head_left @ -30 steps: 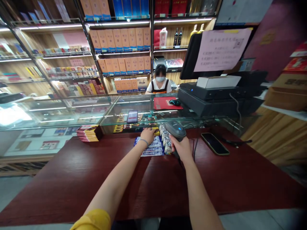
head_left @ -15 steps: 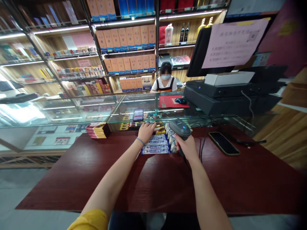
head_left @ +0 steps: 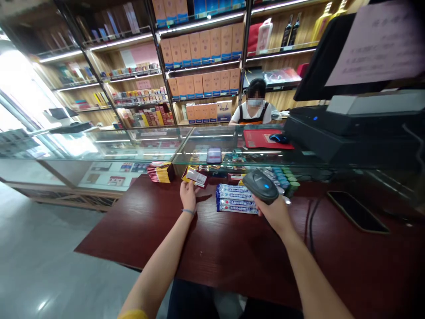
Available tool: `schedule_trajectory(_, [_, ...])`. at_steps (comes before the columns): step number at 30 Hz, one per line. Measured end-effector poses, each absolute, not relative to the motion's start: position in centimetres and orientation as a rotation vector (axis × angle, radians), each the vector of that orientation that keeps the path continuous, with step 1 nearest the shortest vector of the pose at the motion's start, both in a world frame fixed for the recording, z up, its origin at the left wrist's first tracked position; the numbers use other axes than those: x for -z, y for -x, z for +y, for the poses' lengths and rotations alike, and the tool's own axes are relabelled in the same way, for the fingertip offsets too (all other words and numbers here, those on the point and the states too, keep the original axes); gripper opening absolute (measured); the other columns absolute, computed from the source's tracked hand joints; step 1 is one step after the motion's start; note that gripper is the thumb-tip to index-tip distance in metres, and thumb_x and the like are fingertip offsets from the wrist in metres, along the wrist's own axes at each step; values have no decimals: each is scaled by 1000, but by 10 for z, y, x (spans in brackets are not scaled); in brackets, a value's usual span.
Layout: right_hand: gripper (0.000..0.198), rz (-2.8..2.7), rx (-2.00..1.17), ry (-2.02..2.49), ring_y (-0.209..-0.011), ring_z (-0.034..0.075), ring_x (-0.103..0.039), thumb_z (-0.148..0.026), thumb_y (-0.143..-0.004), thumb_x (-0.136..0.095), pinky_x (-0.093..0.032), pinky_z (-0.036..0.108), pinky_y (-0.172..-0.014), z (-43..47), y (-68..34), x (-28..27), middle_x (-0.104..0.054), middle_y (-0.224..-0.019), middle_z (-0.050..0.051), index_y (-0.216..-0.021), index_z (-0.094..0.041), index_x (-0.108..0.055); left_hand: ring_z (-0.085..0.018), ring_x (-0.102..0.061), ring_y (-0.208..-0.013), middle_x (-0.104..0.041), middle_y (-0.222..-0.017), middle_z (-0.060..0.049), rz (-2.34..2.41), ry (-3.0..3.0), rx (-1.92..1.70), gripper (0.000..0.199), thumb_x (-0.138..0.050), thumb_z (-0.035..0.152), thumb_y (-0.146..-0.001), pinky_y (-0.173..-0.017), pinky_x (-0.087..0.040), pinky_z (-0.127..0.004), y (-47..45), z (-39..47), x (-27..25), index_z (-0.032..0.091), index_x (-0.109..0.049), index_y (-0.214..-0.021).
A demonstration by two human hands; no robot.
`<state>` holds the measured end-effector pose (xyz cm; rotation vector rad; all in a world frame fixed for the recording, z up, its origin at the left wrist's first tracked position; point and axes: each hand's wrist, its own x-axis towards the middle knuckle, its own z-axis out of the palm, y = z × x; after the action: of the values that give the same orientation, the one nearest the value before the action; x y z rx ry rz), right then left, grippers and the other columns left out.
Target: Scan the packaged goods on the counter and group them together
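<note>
Box (head_left: 195, 176) of maroon and yellow sits pinched in the left hand (head_left: 187, 196), just left of mid-frame, while the right hand (head_left: 275, 213) wraps a scanner (head_left: 260, 185) right of centre; scanning looks in hand, and the next move likely calls for lining up label (head_left: 198, 177) and scanner.

A dark grey plastic handheld scanner (head_left: 259, 184) with a rounded head, its blue light lit, stands tilted in the right grip (head_left: 275, 215), head toward the table's (head_left: 229, 248) far edge. A flat yellow-and-dark-red rectangular packet (head_left: 197, 177), pale panel showing, slants in the left grip (head_left: 188, 194) near that edge, toward its left corner.
</note>
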<state>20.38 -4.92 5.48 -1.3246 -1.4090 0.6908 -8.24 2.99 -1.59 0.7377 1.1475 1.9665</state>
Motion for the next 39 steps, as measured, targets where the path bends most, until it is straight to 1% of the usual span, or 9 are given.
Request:
schedule_trajectory(3, [56, -1510, -748, 1334, -58, 22, -67, -46, -79, -72, -52, 32, -51, -53, -188, -48, -75, -85, 4, -129, -24, -57, -12, -66, -76, -65, -85, 1, 996, -492, -1923, 33, -78, 38, -81, -86, -59, -39, 87, 30, 19, 20, -52, -90])
schedule_trajectory(7, [60, -1724, -697, 1331, -90, 27, -75, -39, -79, -71, -58, 35, -73, -57, -174, -36, -77, -104, 4, -135, -30, -51, -12, -69, -81, -68, -89, 0, 887, -334, -1894, 27, -76, 27, -85, -94, -57, -44, 91, 29, 18, 20, -50, -89])
schedule_trajectory(9, [62, -1843, -684, 1288, -96, 28, -75, -36, -80, -69, -57, 36, -81, -57, -170, -29, -77, -107, 3, -138, -31, -48, -12, -69, -81, -68, -90, 0, 867, -280, -1895, 25, -73, 23, -87, -97, -57, -46, 92, 29, 18, 21, -49, -88])
schedule_trajectory(17, [55, -2029, -520, 1357, -102, 36, -75, -41, -78, -68, -57, 41, -79, -54, -167, -17, -79, -106, 10, -130, -25, -60, -17, -72, -94, -70, -97, -3, 821, -289, -1891, 19, -69, 23, -91, -102, -56, -50, 94, 33, 25, 22, -50, -87])
schedule_trajectory(23, [45, -1971, -643, 1332, -94, 31, -75, -37, -81, -66, -56, 39, -82, -53, -169, -17, -78, -100, 5, -124, -29, -55, -15, -72, -90, -71, -96, -3, 829, -247, -1906, 18, -70, 22, -91, -100, -57, -50, 94, 34, 26, 21, -52, -90])
schedule_trajectory(29, [49, -1889, -711, 1427, -94, 31, -75, -41, -79, -69, -55, 37, -79, -50, -171, -20, -78, -96, 3, -125, -31, -55, -9, -64, -73, -65, -82, 1, 902, -276, -1979, 23, -76, 21, -82, -90, -60, -42, 95, 34, 19, 19, -53, -87])
schedule_trajectory(33, [48, -1855, -744, 1463, -99, 31, -75, -43, -81, -67, -54, 37, -78, -50, -170, -25, -78, -105, 5, -126, -30, -56, -11, -65, -81, -66, -91, 0, 959, -338, -2118, 25, -78, 22, -78, -85, -59, -35, 108, 36, 7, 20, -58, -93])
schedule_trajectory(36, [50, -1852, -730, 1475, -103, 33, -74, -45, -81, -65, -54, 39, -81, -50, -170, -25, -78, -109, 7, -127, -29, -56, -14, -68, -92, -67, -100, -2, 1054, -298, -2252, 23, -75, 26, -81, -82, -56, -30, 130, 41, -7, 22, -60, -97])
schedule_trajectory(39, [52, -1852, -723, 1472, -104, 34, -73, -45, -80, -64, -53, 40, -82, -49, -170, -23, -78, -107, 7, -128, -28, -55, -15, -69, -93, -68, -101, -3, 1200, -346, -2361, 22, -72, 28, -84, -82, -55, -28, 162, 48, -22, 22, -62, -102])
